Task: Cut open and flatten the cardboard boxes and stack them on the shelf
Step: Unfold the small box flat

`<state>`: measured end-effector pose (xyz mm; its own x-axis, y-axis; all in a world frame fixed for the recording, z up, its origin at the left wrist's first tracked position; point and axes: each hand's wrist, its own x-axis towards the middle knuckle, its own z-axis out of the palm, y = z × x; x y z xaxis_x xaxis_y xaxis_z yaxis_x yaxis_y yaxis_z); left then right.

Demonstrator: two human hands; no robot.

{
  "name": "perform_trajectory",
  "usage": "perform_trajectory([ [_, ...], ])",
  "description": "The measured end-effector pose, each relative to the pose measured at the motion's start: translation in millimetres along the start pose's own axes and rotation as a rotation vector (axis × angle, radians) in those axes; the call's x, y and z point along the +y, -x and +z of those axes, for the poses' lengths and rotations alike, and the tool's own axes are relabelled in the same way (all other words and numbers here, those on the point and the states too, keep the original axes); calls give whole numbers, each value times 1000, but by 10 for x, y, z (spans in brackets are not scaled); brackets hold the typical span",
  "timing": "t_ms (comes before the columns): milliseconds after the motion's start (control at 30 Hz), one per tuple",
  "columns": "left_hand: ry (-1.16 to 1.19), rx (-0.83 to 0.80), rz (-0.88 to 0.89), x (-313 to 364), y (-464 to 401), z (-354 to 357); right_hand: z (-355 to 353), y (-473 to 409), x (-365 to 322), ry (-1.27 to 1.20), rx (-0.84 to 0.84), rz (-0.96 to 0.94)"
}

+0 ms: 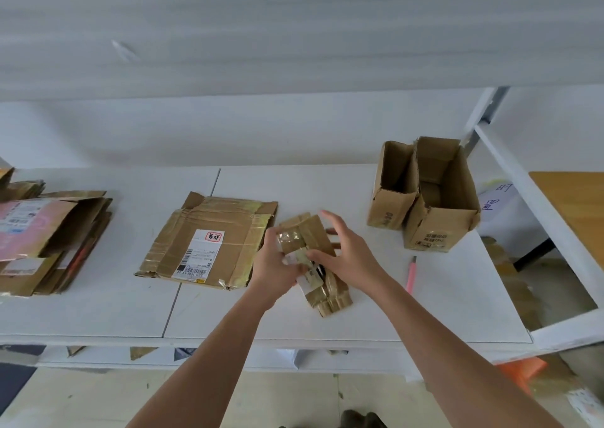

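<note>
A small taped cardboard box (307,235), partly collapsed, sits between both hands at the middle of the white shelf (359,313). My left hand (273,264) grips its left side with curled fingers. My right hand (346,248) lies over its right side, thumb pinching a flap near a white label, fingers spread above. A flattened box (209,241) with a shipping label lies just to the left. A stack of flattened boxes (49,238) rests at the far left. Two open upright boxes (425,195) stand at the back right.
A pink knife or cutter (411,274) lies on the shelf right of my hands. A white shelf upright (483,114) and frame run along the right, with a wooden tabletop (578,199) beyond. Cardboard scraps lie on the floor below right.
</note>
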<state>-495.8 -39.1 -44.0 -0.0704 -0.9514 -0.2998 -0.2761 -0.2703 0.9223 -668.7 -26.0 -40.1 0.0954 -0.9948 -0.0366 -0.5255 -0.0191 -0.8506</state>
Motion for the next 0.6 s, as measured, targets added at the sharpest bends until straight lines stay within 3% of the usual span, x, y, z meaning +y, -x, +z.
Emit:
perform_trajectory([
  [100, -216, 72, 225, 128, -2, 39, 16, -58, -110, 79, 129, -115],
  [200, -299, 58, 317, 119, 23, 80, 43, -43, -114, 141, 265, -116],
  [333, -208, 34, 308, 17, 42, 86, 86, 75, -26, 44, 301, -135],
  [600, -279, -3, 317, -18, 40, 147, 89, 192, 104, -9, 385, -107],
])
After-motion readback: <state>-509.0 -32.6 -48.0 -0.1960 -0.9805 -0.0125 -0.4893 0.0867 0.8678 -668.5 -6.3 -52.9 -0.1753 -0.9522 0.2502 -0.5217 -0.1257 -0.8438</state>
